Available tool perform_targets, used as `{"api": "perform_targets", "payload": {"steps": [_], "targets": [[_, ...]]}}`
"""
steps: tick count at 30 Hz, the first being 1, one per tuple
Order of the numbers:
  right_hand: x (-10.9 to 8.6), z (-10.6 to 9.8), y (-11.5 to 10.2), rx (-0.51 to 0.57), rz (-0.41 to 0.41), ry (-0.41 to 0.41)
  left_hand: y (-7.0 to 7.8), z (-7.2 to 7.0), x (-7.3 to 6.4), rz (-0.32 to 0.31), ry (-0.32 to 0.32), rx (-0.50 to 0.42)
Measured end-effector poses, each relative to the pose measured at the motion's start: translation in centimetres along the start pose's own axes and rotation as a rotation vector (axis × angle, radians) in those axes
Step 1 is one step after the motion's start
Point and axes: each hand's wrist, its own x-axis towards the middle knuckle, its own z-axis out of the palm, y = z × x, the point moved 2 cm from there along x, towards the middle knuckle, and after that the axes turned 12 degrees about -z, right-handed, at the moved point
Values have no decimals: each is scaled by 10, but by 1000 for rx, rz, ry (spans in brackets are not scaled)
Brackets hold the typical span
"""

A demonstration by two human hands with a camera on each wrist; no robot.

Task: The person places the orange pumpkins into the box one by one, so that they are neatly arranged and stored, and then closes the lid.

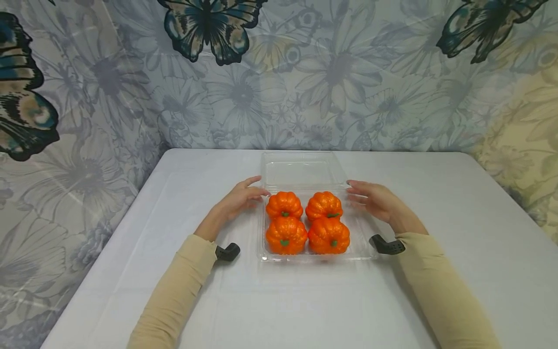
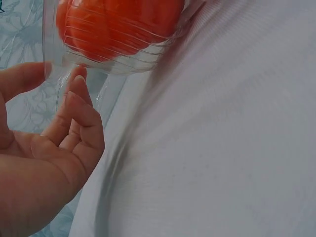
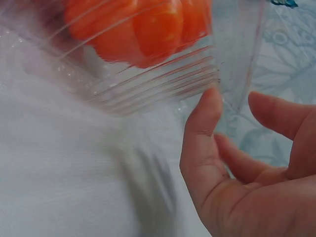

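Note:
A clear plastic clamshell container (image 1: 364, 242) lies on the table with its lid (image 1: 303, 170) folded open toward the back. Inside its base sit several small, shiny orange pumpkins (image 1: 286, 235) with green stems, in two rows. My left hand (image 1: 237, 198) is at the container's back left corner, its thumb and fingertips spread at the clear edge. At the back right corner is my right hand (image 1: 379, 201); in the right wrist view its index fingertip (image 3: 212, 96) meets the ribbed plastic wall, while the thumb stands apart. Neither hand grips anything.
A white cloth covers the table (image 1: 436, 194). Behind it and along the left hangs a flowered cloth (image 1: 340, 97) with butterflies. Dark wrist devices (image 1: 227, 252) stick out from both sleeves, near the container's sides.

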Motion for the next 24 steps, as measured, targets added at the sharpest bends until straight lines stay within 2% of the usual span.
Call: {"api": "perform_targets", "payload": {"steps": [5,12,18,24], "targets": [[1,-1,5,33,-6,-32,1,4,-2,-27,-21,-47],[3,-3,5,79,-6,-9,3,3,-4,-58,-9,-136],[3,-2,5,155,-99,7,3,2,-4,-18,-4,-157],[2,-3,7,192,-142,46,4,4,-3,24,-18,-162]]}}
